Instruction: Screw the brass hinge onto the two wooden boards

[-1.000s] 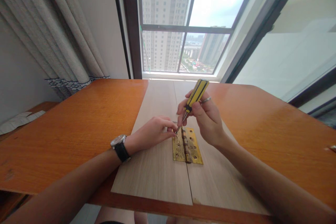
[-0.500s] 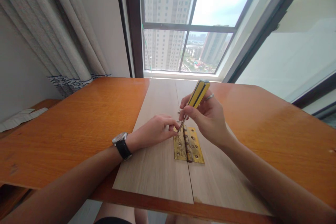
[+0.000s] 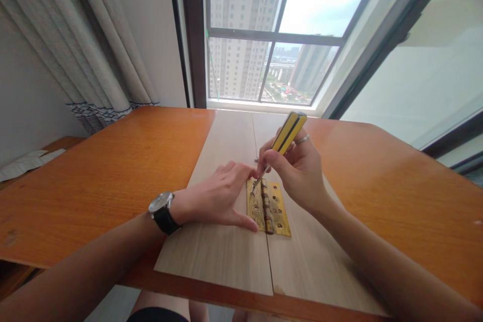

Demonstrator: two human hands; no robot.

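A brass-coloured hinge [image 3: 278,211] lies unfolded across the seam between two pale wood-grain boards [image 3: 215,256]. In my right hand [image 3: 302,176] is a screwdriver [image 3: 289,133] with a yellow and black handle, tilted, its shaft pointing down at the hinge's left leaf. Its tip meets a small screw [image 3: 252,191] at one of the upper holes; how deep the screw sits is hard to make out. My left hand [image 3: 217,193] spreads thumb and fingers along that leaf's left side, the thumb touching near its lower edge and the fingertips near its top corner.
Some small metal pieces [image 3: 256,159], perhaps screws, lie on the boards beyond the hinge. The boards rest on an orange-brown wooden table [image 3: 124,171]. A window [image 3: 275,70] rises behind it, with a grey curtain [image 3: 109,50] at left.
My left hand has let go its pinch near the screwdriver tip and spread wide along the hinge's left side, thumb moving nearer me. The screwdriver stays on the left leaf.
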